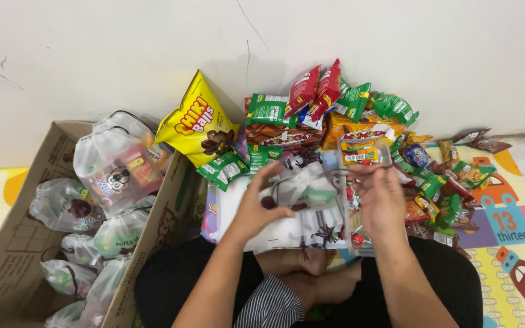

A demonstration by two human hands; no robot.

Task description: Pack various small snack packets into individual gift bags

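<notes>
Translucent plastic drawstring pouch [302,185] sitting over lap, between both hands | left hand [261,209] pinching its side | right hand [379,197] gripping dark drawstring [360,172] | handling: light, soft, crinkly; probably best holding by neck.

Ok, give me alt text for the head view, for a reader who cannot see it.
Seated on a colourful play mat, a person's left hand and right hand pull the dark drawstring of a small clear plastic pouch. A heap of bright snack packets lies ahead; a cardboard box of filled pouches stands left.
</notes>
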